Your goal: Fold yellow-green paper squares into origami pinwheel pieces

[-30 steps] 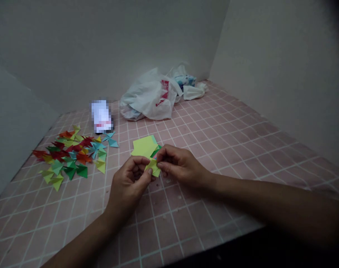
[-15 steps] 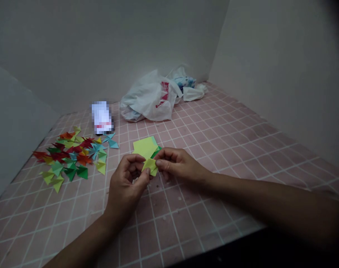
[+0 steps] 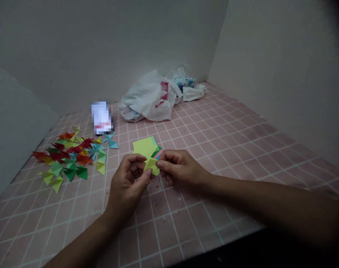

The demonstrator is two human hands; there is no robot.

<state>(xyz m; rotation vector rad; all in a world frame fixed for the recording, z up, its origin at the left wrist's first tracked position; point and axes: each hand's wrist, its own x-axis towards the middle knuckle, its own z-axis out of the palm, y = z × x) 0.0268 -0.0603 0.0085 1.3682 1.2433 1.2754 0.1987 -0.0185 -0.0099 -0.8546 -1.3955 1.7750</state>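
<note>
A small folded piece of yellow paper point(image 3: 152, 166) is pinched between my two hands, a little above the table. My left hand point(image 3: 130, 176) grips its left side, thumb in front and fingers behind. From the right, my right hand point(image 3: 180, 165) pinches its upper right edge between thumb and index finger. Just beyond lies a stack of square paper sheets point(image 3: 144, 146), yellow on top, with green, pink and blue edges showing at its right. To the left of my left hand spreads a pile of folded paper pieces point(image 3: 74, 150) in red, orange, yellow, green and light blue.
A phone point(image 3: 101, 117) with a lit, blurred screen stands behind the folded pieces. White plastic bags point(image 3: 148, 96) lie against the back wall, with a blue patterned bundle point(image 3: 186, 82) beside them. Pink tiled cloth point(image 3: 228, 149) covers the table; walls rise at the back and sides.
My right hand has shifted slightly down and right with the yellow paper. More of the stack's pink and blue edges now shows. Everything else on the table is unmoved.
</note>
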